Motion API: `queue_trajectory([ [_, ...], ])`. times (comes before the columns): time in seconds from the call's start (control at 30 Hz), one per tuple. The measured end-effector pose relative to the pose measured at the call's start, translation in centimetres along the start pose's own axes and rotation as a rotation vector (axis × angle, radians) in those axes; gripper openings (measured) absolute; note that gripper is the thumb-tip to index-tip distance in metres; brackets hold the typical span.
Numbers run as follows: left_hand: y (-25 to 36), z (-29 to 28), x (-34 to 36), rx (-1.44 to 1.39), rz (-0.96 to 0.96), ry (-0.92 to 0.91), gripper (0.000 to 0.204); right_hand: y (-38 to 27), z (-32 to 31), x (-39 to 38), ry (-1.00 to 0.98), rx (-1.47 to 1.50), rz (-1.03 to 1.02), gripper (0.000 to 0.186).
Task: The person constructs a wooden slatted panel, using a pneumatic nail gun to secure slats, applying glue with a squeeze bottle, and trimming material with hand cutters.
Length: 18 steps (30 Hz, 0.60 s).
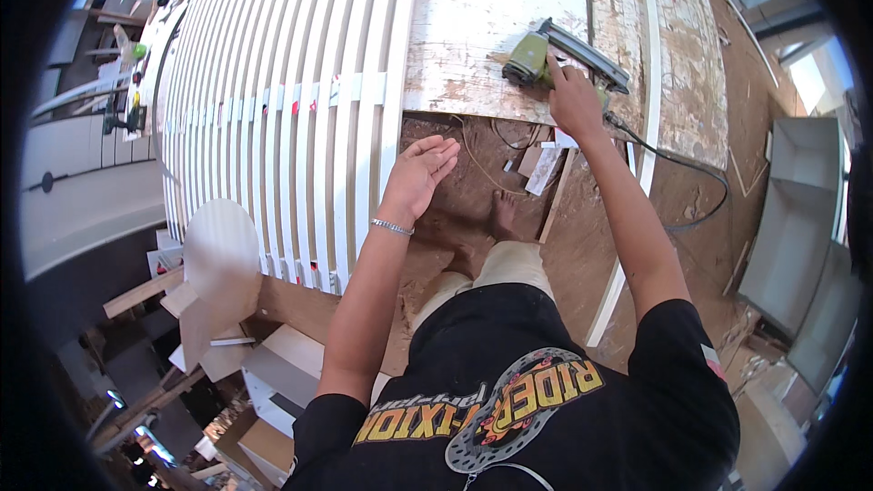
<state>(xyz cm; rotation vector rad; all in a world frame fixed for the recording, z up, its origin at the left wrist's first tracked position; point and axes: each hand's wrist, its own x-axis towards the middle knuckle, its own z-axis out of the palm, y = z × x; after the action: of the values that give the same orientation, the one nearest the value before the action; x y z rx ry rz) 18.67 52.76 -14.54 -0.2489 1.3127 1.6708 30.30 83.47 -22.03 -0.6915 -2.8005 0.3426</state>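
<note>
My right hand [576, 102] is closed around a green and black nail gun [530, 58], index finger along its body. The gun is at the near part of a scuffed white board [486, 14], and its long dark magazine points right. A black air hose [696, 166] runs from the tool and curves down at the right. Just right of the white slats [366, 136], my left hand [423, 173] hovers with fingers stretched out and nothing in it. The slats lie parallel in a wide row, with a pale crosspiece [245, 107] across them.
A long white strip [652, 55] runs down the right side past the board's edge. Offcuts [544, 168] lie on the brown floor near my feet. At right stands a grey open cabinet [791, 245]. Boards and scrap wood [145, 293] are piled at lower left.
</note>
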Motion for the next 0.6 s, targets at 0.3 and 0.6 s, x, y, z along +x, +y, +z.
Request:
queue_trajectory([
  [0.3, 4.0, 9.3, 12.8, -0.094, 0.201, -0.108, 0.059, -0.1, -0.3, 0.1, 0.028, -0.126, 0.001, 0.059],
  [0.6, -3.3, 5.3, 11.1, 0.599, 0.323, 0.107, 0.022, -1.0, -0.7, 0.5, 0.005, -0.104, 0.055, 0.067],
])
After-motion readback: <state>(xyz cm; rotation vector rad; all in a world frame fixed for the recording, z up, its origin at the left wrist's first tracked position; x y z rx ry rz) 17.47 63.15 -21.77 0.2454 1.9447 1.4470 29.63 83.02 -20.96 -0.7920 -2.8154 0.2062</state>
